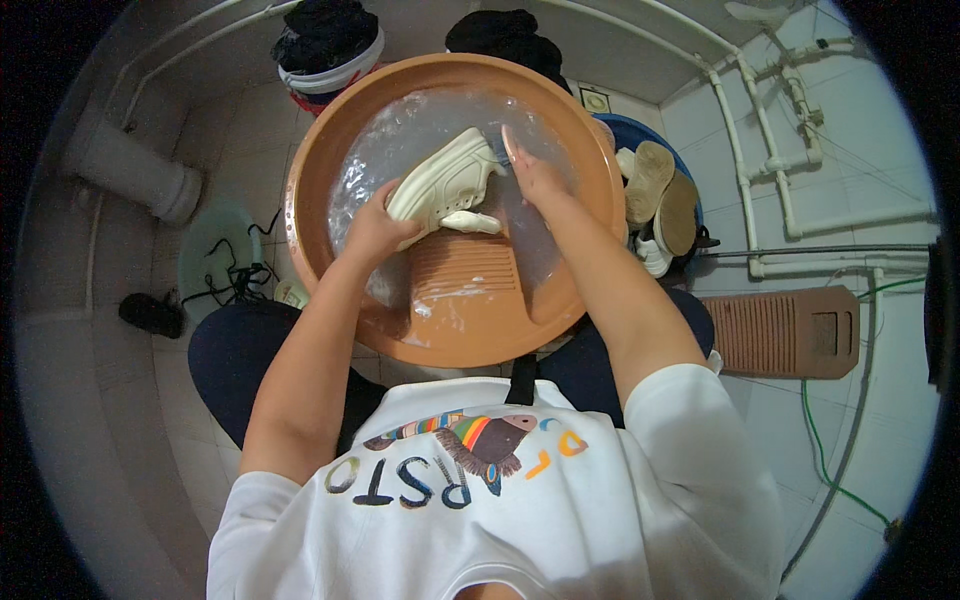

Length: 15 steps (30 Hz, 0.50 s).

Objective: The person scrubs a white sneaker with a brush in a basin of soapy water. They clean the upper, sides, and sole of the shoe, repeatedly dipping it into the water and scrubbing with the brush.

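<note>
A white sneaker (pixel 448 178) lies over the ridged washboard (pixel 462 268) of a round brown wash basin (pixel 320 150) holding soapy water. My left hand (pixel 375 228) grips the shoe's heel end. My right hand (pixel 532 172) rests at its toe end with fingers stretched out, and a small white object (pixel 474 222) lies just below the shoe. Whether the right hand holds anything is hidden.
Another pair of pale shoes (pixel 655 195) sits in a blue tub (pixel 640 135) to the right. A separate brown washboard (pixel 790 332) lies on the tiled floor. Buckets of dark clothes (pixel 328 40) stand behind the basin. White pipes (pixel 775 150) run along the right wall; a pale green basin (pixel 215 250) with black cords sits at left.
</note>
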Tool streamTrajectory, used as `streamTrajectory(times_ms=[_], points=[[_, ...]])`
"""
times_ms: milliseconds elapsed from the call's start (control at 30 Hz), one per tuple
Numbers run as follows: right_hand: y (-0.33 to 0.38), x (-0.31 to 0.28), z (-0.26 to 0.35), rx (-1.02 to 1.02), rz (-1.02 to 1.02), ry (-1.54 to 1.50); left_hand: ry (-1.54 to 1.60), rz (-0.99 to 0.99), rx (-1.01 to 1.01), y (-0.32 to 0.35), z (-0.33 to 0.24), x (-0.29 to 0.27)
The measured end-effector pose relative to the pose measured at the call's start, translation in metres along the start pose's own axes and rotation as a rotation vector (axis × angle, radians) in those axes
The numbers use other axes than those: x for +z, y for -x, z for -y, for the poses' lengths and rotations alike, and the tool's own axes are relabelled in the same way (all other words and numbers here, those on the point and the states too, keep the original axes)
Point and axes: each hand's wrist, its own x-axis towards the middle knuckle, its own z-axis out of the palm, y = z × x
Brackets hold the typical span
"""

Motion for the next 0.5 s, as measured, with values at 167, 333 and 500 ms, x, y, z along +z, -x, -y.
streamTrajectory(times_ms=[167,333,500], points=[[-0.026,0.048,-0.066,-0.152,-0.201,0.181,0.173,-0.053,0.039,-0.012,0.030,0.010],[-0.043,0.036,-0.047,-0.116,-0.297,-0.157,0.374,-0.018,-0.100,-0.014,0.018,0.009],[0.057,0.000,0.073,-0.179,0.092,0.045,0.406,-0.012,-0.179,-0.004,-0.006,0.004]])
